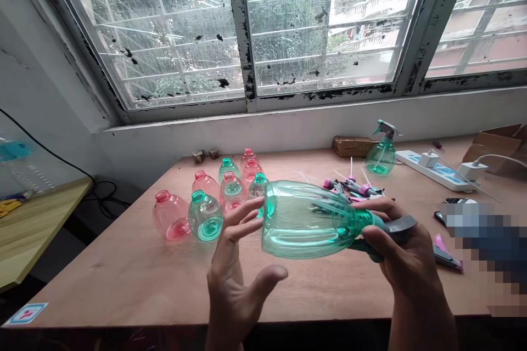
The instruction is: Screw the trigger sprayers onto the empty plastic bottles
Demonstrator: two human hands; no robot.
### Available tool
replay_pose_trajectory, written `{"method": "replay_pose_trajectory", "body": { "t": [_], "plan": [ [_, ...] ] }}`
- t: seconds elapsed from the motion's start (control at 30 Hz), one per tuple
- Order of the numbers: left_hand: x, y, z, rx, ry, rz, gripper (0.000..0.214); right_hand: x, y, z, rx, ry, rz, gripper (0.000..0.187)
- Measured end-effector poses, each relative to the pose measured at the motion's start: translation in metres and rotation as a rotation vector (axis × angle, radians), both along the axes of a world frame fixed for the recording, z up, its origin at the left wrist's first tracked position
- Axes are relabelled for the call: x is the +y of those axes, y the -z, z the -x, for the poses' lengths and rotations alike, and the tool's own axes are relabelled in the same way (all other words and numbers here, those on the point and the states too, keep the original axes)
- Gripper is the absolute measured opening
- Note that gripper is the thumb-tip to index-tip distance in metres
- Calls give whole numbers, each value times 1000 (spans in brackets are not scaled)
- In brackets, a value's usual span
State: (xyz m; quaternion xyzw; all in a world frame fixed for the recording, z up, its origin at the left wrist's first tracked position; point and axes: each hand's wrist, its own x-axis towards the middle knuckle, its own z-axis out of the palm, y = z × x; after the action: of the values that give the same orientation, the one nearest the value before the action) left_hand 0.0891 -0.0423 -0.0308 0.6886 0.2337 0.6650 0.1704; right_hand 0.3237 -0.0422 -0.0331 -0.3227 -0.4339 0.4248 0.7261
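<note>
A clear green spray bottle (307, 225) lies sideways in the air above the table, its base to the left and its grey-and-green spray head (395, 227) to the right. My right hand (407, 258) is closed around the spray head and neck. My left hand (242, 263) is beside the base with fingers and thumb spread; its fingertips are close to the base, and whether they touch it I cannot tell. Behind the left hand stand several headless bottles, among them a pink bottle (171, 219) and a green bottle (206, 216).
Loose spray heads (358, 189) with thin tubes lie behind the held bottle. A complete green spray bottle (381, 156) stands near a brown block (354, 146). At right are a white power strip (436, 170), a cardboard box (498, 145) and a blurred-out patch.
</note>
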Motion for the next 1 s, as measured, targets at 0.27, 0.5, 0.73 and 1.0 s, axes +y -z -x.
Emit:
{"method": "replay_pose_trajectory", "body": {
  "t": [0.27,0.5,0.73,1.0],
  "plan": [
    [4,-3,-7,-103,-91,17,56,-2,-4,7,-115,11,-25,35],
    [1,-2,-5,-78,-64,11,76,0,-1,4,-107,27,-49,35],
    [2,-3,-6,-223,-158,156,42,4,9,0,-285,27,-186,30],
    [4,3,2,-89,-75,185,56,6,12,-6,-314,48,-132,31]
  ]
}}
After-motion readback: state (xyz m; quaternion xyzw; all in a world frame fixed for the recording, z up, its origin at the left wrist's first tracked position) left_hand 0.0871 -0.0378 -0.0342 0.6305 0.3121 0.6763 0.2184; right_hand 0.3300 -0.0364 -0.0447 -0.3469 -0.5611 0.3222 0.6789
